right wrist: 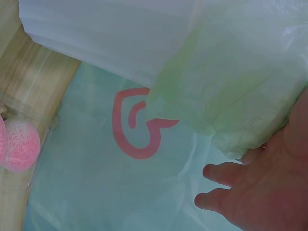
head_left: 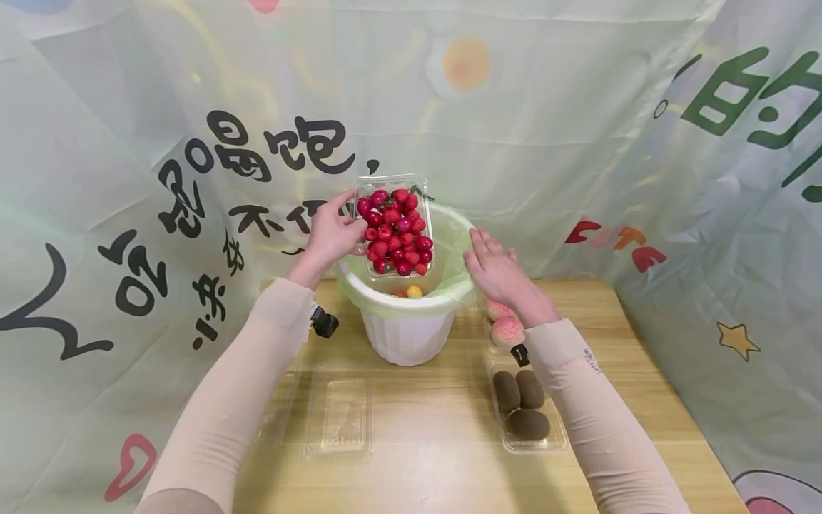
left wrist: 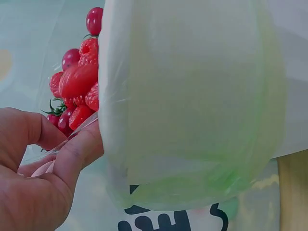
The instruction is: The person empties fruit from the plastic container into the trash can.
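Observation:
A clear plastic tray (head_left: 427,187) of raspberries (head_left: 385,232) and small dark-red cherry tomatoes (left wrist: 95,21) is tilted above a white bin (head_left: 408,335). My left hand (head_left: 335,232) grips the tray by its left edge, thumb on the near side. In the left wrist view the bin's rim hides part of the fruit. The bin has a pale green bag (head_left: 457,246) folded over its rim. My right hand (head_left: 497,268) rests at the right side of that rim with its fingers extended, touching the bag. Inside the bin a yellow-orange round fruit (head_left: 414,292) shows.
Right of the bin, pink peaches (head_left: 507,331) sit in a clear tray, partly under my right arm. Nearer, another clear tray (head_left: 536,446) holds three brown kiwis (head_left: 528,425). At the left front lies a clear container (head_left: 340,421). Printed cloth walls (head_left: 514,185) surround the wooden table (head_left: 424,442).

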Available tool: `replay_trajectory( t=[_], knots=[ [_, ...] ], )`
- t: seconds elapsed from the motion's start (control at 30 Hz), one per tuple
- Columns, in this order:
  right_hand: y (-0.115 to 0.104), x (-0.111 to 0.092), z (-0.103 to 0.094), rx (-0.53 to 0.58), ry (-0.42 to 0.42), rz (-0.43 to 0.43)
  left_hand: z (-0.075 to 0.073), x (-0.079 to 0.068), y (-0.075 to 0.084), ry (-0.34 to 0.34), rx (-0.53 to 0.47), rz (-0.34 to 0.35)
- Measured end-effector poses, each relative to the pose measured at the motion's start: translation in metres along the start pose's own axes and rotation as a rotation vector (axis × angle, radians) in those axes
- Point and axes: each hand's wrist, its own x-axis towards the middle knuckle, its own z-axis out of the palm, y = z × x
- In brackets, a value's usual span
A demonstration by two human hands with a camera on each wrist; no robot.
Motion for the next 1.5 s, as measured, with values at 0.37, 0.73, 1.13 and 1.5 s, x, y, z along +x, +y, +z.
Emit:
replay_trajectory(
  t=[0.37, 0.73, 1.13, 1.5],
  knots=[
    [0.001, -0.001, 0.0, 0.009, -0.004, 0.0, 0.006, -0.001, -0.004, 0.046, 0.005, 0.054],
    [0.001, 0.001, 0.0, 0.005, 0.002, -0.004, 0.008, -0.001, -0.001, 0.068, -0.032, 0.088],
    [0.002, 0.001, 0.001, 0.003, -0.003, -0.002, 0.01, -0.004, -0.001, 0.084, -0.051, 0.105],
    [0.002, 0.0, 0.001, 0.004, -0.006, -0.006, 0.014, -0.008, -0.002, 0.102, -0.009, 0.168]
  ],
)
